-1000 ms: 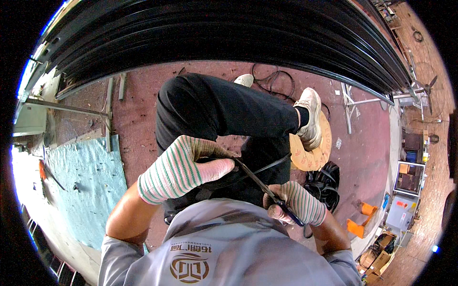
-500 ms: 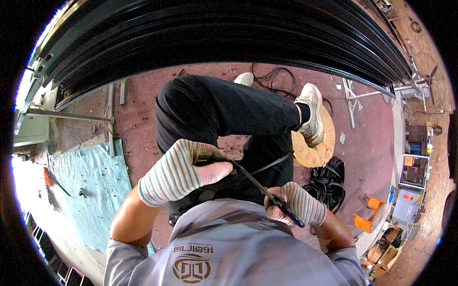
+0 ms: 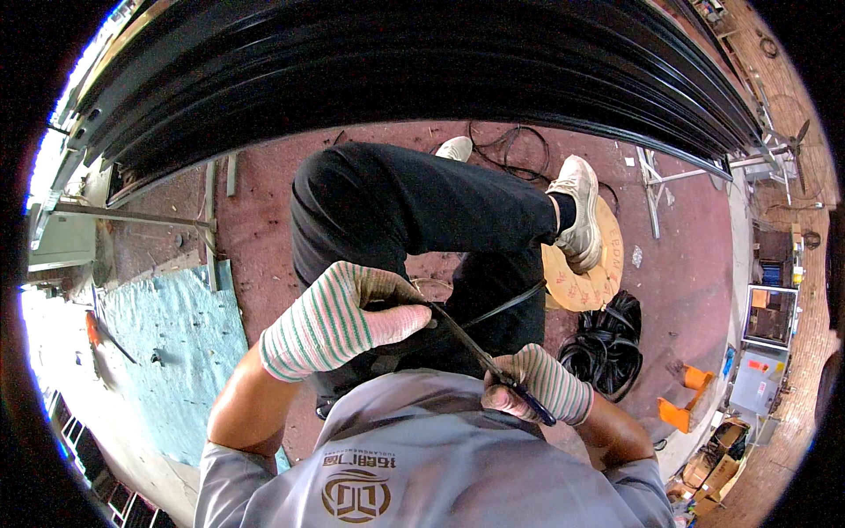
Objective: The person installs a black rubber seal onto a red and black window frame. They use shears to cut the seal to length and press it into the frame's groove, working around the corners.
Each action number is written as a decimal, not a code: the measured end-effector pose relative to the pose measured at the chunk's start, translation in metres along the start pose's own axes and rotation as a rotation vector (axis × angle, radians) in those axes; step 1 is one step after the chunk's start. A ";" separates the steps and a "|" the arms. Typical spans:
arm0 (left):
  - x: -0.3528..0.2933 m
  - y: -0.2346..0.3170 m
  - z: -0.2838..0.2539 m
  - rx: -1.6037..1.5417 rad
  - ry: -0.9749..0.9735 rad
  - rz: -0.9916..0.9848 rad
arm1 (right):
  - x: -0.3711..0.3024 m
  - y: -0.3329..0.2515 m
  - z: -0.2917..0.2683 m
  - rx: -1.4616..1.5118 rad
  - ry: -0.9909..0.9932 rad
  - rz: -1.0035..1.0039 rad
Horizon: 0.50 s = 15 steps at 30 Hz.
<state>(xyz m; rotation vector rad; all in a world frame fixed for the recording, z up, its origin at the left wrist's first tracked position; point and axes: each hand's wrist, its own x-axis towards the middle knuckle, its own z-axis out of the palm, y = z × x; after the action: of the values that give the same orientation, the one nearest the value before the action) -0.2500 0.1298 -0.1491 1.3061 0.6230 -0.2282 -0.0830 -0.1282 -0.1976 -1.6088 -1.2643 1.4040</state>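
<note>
My left hand (image 3: pixel 339 312), in a white knit glove with green stripes, is closed, its thumb pressed on a thin black strip (image 3: pixel 459 329). The strip slants down to my right hand (image 3: pixel 550 385), gloved alike and closed round a slim tool with a dark blue handle (image 3: pixel 539 408). The tool's front end meets the strip; whether it is a knife or scissors cannot be made out. A second black strand (image 3: pixel 506 304) runs from beneath the strip over my thigh. Both hands are above my lap, close to my grey shirt.
Long black metal profiles (image 3: pixel 422 79) span the far side on metal stands (image 3: pixel 651 189). My shoe rests on a round yellowish disc (image 3: pixel 585 286), beside a coiled black strip bundle (image 3: pixel 607 343). An orange bracket (image 3: pixel 687 400) lies right; a light blue sheet (image 3: pixel 180 361) covers floor at left.
My right hand and the tool have shifted slightly left along the strip, toward my left hand. My left hand stays almost still, and the whole view has moved a little.
</note>
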 end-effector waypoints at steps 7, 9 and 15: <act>0.001 0.001 0.000 0.029 -0.021 0.009 | -0.002 0.006 0.002 -0.077 -0.058 0.025; 0.001 0.001 0.000 0.031 -0.022 0.005 | 0.001 -0.004 -0.001 0.062 -0.025 -0.049; -0.001 0.004 0.000 0.065 -0.030 0.004 | -0.002 -0.001 -0.001 -0.004 -0.049 -0.019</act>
<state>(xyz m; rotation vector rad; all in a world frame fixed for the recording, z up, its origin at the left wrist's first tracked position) -0.2483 0.1311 -0.1453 1.3644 0.5917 -0.2656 -0.0825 -0.1292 -0.1956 -1.5701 -1.3073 1.4379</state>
